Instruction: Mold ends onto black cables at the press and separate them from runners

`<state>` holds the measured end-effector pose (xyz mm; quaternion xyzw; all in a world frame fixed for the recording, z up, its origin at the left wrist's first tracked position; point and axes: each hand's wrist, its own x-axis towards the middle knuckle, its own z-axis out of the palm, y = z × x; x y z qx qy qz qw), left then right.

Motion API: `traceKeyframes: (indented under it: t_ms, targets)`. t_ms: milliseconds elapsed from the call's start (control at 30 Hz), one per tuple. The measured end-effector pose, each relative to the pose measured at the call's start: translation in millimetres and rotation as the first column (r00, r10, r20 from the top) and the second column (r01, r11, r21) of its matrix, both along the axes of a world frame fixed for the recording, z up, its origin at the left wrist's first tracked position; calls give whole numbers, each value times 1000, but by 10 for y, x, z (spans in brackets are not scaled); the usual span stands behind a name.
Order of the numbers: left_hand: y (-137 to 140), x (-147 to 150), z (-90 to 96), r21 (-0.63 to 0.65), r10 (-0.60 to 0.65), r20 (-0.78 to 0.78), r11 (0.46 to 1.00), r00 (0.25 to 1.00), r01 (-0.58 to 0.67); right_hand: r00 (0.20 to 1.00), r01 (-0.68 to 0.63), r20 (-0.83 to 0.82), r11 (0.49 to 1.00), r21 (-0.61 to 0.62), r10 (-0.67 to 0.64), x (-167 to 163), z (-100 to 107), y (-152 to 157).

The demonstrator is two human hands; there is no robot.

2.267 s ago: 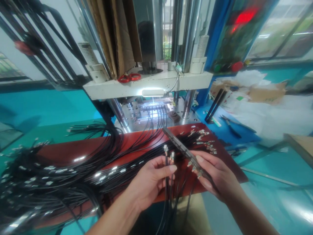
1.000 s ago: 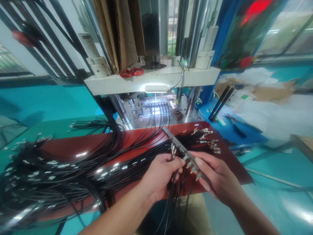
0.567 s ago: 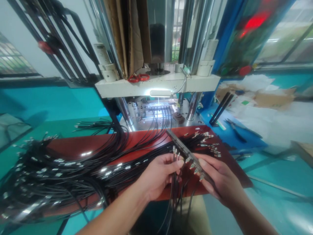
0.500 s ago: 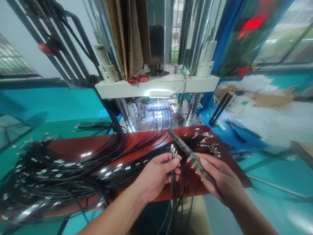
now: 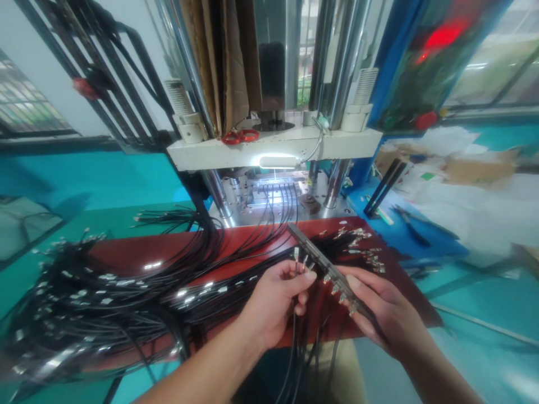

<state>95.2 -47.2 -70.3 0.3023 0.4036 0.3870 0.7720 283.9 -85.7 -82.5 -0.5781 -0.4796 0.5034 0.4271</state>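
Between the thumb and fingers of my left hand [image 5: 280, 300] are a few black cables [image 5: 296, 336], their small metal connectors [image 5: 297, 253] poking up above the fingertips. My right hand [image 5: 385, 303] grips the lower end of a dark metal bar [image 5: 318, 259], which slants up and to the left over the red board. Along the bar's lower edge sits a row of several small metal connectors [image 5: 334, 289], with cables hanging below. My left fingertips are right beside the bar; whether a connector there touches it I cannot tell.
Large bundles of black cables [image 5: 96, 292] lie across the red board [image 5: 240, 238]. Behind it stands a press with a white crossbeam [image 5: 236, 151] and a lit metal bed [image 5: 248, 210], cables running from it. Pliers [image 5: 415, 224] rest on the blue surface at right.
My left hand has moved slightly closer to the bar, and the connectors in its fingers have spread apart. One more connector appears along the bar's edge. The view has shifted a little.
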Motion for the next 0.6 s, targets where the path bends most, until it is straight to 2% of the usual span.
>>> traceKeyframes:
  t_ms: [167,400,600]
  targets:
    - [7,36,-1,-6,24,-56,1000,998,-24,1000,-3,-20,1000,-7,3,0,10,8]
    - [9,32,-26,9,-9,-100,1000,995,10,1000,-25,-19,999,-39,25,-15,61,19]
    - [17,51,-22,9,-16,-113,1000,993,17,999,-35,2,999,-19,35,-13,33,17]
